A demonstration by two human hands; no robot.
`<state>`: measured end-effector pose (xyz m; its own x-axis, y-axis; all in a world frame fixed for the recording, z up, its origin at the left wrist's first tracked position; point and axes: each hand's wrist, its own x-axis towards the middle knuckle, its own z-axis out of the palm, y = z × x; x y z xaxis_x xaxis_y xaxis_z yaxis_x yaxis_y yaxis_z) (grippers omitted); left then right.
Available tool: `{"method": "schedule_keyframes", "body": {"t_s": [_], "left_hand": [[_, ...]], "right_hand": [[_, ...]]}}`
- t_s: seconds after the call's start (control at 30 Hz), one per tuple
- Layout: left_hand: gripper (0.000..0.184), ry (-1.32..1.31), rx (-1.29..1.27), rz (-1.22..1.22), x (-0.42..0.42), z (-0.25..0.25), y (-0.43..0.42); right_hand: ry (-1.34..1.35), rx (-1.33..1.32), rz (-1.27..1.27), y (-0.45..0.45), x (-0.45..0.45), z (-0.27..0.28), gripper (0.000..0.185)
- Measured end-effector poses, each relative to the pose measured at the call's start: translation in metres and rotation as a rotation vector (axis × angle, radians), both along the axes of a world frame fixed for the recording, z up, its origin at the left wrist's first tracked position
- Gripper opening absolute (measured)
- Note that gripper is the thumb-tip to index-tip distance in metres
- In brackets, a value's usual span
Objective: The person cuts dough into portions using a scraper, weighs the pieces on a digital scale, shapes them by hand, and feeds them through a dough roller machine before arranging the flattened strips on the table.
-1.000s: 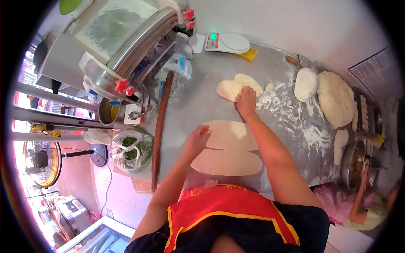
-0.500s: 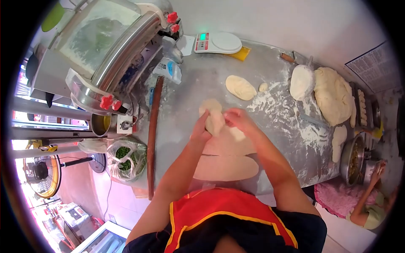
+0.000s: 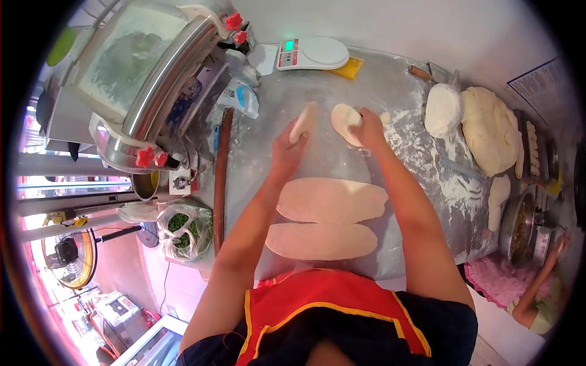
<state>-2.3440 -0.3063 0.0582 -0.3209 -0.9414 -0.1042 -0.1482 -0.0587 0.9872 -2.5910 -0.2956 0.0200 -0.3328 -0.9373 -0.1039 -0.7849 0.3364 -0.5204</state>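
A pale, thin dough piece (image 3: pixel 303 122) is gripped in my left hand (image 3: pixel 289 151), lifted over the metal table. My right hand (image 3: pixel 369 130) has its fingers closed on another oval dough piece (image 3: pixel 345 121), toward the back of the table. Two long flat dough sheets lie one behind the other near my apron: the back sheet (image 3: pixel 331 200) and the front sheet (image 3: pixel 321 241). Just beyond my right hand sits a small dough lump (image 3: pixel 384 118), partly hidden.
Left: a long wooden rod (image 3: pixel 223 177), a bag of chopped greens (image 3: pixel 184 230) and a roller machine (image 3: pixel 162 76). Back: a white scale (image 3: pixel 317 53). Right: a flour mound (image 3: pixel 444 111), a large dough mass (image 3: pixel 490 131), a metal bowl (image 3: pixel 517 232) and another person's arm (image 3: pixel 540 277).
My hands were together on one dough piece and have moved apart. My left hand lifted its piece; my right hand took hold of the oval dough at the back.
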Motion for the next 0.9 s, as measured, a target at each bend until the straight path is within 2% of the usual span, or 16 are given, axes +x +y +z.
{"method": "schedule_keyframes", "body": {"t_s": [0.07,0.1,0.13,0.2,0.27,0.37,0.47,0.6,0.7,0.83,0.87,0.9], "left_hand": [[0.048,-0.268,-0.475,-0.088,-0.005,-0.007,-0.004],[0.050,-0.399,-0.707,-0.132,-0.008,-0.013,-0.002],[0.053,-0.503,-0.753,-0.249,-0.008,-0.029,0.002],[0.057,-0.708,-0.846,-0.499,-0.006,-0.064,0.011],[0.059,-0.799,-0.838,-0.458,-0.014,-0.066,0.012],[0.058,-0.883,-0.882,-0.444,-0.025,-0.060,0.012],[0.056,-0.955,-0.966,-0.482,-0.032,-0.063,0.009],[0.054,-1.156,-0.870,-0.462,-0.036,-0.079,-0.021],[0.053,-1.113,-0.872,-0.348,-0.033,-0.086,-0.061],[0.051,-1.008,-0.847,-0.228,-0.033,-0.073,-0.071],[0.049,-0.936,-0.886,-0.152,-0.036,-0.072,-0.066],[0.047,-0.864,-0.925,-0.081,-0.036,-0.071,-0.062]], "right_hand": [[0.207,-0.309,0.023,0.045,0.016,0.032,0.044],[0.283,-0.327,0.065,0.063,0.014,0.032,0.041],[0.358,-0.341,0.103,0.082,0.008,0.032,0.039],[0.199,-0.281,0.185,0.123,-0.002,0.007,0.039],[0.111,-0.238,0.216,0.144,-0.008,0.003,0.046],[0.109,-0.373,0.175,0.135,-0.009,-0.008,0.054],[0.385,-0.245,0.179,0.129,0.020,-0.020,0.058],[0.401,-0.200,0.156,0.120,0.041,-0.026,0.058],[0.308,-0.197,0.337,0.111,0.052,-0.020,0.057],[0.123,-0.329,0.473,0.094,0.071,-0.015,0.050],[-0.028,-0.345,0.467,0.089,0.068,-0.016,0.046],[-0.309,-0.401,0.410,0.081,0.057,-0.037,0.048]]}}
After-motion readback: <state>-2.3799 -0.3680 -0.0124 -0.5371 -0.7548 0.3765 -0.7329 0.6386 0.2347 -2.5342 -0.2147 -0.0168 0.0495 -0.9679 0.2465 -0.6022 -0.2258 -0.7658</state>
